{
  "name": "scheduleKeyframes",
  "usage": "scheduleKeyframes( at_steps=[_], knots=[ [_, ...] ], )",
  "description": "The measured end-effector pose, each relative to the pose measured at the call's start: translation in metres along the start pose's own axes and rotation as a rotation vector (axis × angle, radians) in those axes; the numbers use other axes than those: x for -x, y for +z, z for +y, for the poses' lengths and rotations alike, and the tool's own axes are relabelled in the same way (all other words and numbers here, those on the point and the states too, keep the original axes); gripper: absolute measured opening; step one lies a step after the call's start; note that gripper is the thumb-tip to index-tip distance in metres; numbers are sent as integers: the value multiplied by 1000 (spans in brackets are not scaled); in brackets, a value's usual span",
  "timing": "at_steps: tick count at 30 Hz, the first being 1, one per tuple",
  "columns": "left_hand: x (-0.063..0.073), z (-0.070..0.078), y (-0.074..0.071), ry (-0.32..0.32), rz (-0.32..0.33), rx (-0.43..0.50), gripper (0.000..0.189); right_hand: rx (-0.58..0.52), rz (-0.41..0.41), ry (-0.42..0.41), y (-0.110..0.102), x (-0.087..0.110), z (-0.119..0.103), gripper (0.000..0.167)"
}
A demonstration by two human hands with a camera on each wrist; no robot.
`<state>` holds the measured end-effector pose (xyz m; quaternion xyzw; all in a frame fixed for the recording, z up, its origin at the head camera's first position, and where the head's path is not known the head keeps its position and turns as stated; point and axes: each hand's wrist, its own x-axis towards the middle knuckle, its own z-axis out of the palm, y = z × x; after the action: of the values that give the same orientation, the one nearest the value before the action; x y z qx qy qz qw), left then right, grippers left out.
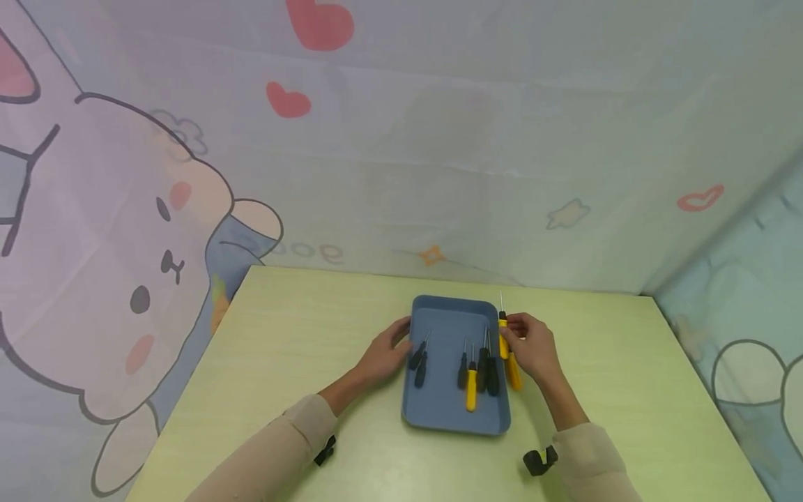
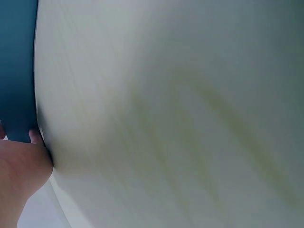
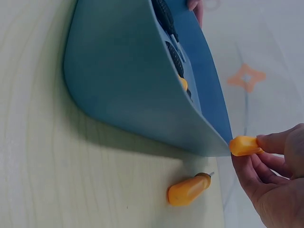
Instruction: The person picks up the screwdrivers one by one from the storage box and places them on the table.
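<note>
A blue-grey tray [image 1: 439, 415] lies on the table with several screwdrivers inside. My left hand [image 1: 385, 354] holds its left wall, the thumb at the rim; in the left wrist view only part of this hand [image 2: 23, 166] shows beside the tray wall [image 2: 16, 71]. My right hand [image 1: 533, 345] pinches a yellow-handled screwdriver [image 1: 504, 339] at the tray's right rim, shaft pointing away. In the right wrist view its orange-yellow handle [image 3: 244, 146] is between thumb and fingers. A second yellow-handled screwdriver [image 1: 515, 376] lies on the table just right of the tray.
Two black screwdrivers [image 1: 421, 369] lie at the tray's left; several black ones [image 1: 492, 376] and a yellow one [image 1: 471, 390] lie at its right. The pale table [image 1: 301, 328] ends at a printed cloth backdrop [image 1: 408, 174]. Black wrist gear [image 1: 536, 461] shows by the right sleeve.
</note>
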<state>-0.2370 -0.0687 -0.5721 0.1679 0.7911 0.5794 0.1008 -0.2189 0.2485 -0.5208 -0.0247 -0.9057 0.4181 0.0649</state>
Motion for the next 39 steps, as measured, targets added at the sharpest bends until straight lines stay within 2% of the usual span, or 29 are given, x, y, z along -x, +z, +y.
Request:
scheduleKeyframes(
  at_steps=[8,13,29,39],
  knots=[
    [1,0,1,0,-1,-8,60,5,11,-19,-4,2,5,32],
    [0,0,0,21,1,0,59,-4,6,-27,-7,1,7,34],
    [1,0,0,11,3,-13,59,-50,9,35,-17,6,15,31],
    [0,-1,1,19,8,0,59,-21,12,41,-22,8,21,31]
  ],
)
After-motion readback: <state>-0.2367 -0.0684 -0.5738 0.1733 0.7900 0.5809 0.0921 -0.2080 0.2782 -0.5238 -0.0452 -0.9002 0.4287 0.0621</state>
